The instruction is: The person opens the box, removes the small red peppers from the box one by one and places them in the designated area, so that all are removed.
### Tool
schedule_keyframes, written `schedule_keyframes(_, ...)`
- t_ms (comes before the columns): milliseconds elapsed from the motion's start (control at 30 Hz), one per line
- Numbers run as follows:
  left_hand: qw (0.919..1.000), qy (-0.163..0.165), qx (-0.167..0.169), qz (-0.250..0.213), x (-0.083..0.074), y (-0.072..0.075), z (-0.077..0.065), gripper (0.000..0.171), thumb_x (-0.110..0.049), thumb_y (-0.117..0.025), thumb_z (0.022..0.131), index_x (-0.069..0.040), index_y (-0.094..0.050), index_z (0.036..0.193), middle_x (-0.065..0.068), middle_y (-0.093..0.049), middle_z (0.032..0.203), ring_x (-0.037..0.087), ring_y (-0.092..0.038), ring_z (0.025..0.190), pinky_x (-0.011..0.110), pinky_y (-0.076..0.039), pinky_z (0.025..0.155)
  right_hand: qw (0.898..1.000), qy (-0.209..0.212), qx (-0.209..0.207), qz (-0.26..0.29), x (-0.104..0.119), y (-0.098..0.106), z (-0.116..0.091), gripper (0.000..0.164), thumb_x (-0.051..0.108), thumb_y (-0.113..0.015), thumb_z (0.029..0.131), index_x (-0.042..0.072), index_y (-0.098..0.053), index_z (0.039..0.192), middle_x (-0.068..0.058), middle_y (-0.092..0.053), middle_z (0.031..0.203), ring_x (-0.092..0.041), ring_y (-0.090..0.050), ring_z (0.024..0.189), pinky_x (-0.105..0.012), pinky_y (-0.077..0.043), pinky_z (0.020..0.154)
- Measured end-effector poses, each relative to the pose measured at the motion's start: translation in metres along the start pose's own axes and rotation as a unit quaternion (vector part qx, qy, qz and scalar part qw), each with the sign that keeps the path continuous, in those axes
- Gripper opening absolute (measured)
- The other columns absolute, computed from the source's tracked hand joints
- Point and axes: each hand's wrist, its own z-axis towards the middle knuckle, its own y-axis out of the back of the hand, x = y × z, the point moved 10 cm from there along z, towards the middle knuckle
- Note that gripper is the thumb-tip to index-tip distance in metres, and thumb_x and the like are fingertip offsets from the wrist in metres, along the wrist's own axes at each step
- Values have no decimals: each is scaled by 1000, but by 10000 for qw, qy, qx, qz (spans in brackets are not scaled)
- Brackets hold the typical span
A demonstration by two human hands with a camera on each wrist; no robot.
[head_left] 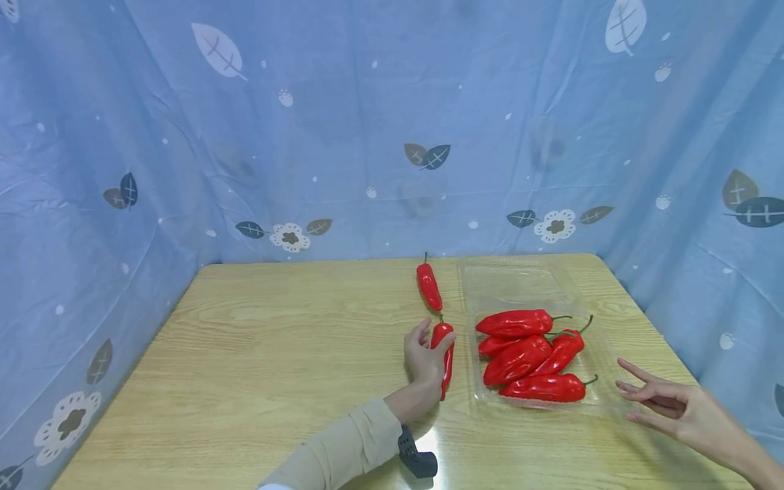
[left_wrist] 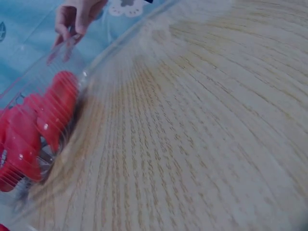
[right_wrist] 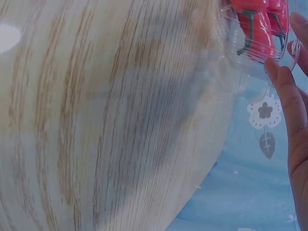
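My left hand is at a long red pepper on the table, left of a clear plastic tray. Its thumb crosses the pepper near the stem end, with the fingers on the other side, so it appears to pinch it. Just beyond lies another red pepper, stem pointing away. Several red peppers with green stems, among them a front one, lie heaped in the tray's near part. My right hand is held off the tray's right side, fingers spread, holding nothing. In the left wrist view, the left fingers are out of sight.
The wooden table meets a blue patterned curtain at its back and sides. A dark wrist strap sits by the left sleeve. The tray's low transparent walls stand between the two hands.
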Motion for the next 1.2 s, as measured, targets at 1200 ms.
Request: schedule_keyframes(1200, 8892, -1098, 4323, -1022, -57, -57, -82, 38, -3, -69, 87, -2, -63, 125, 10, -63, 125, 30, -56, 118, 34, -45, 98, 9997, -203, 68, 69, 2, -1, 2, 30, -23, -68, 70, -8, -66, 96, 15, -43, 145, 1, -58, 111, -17, -52, 78)
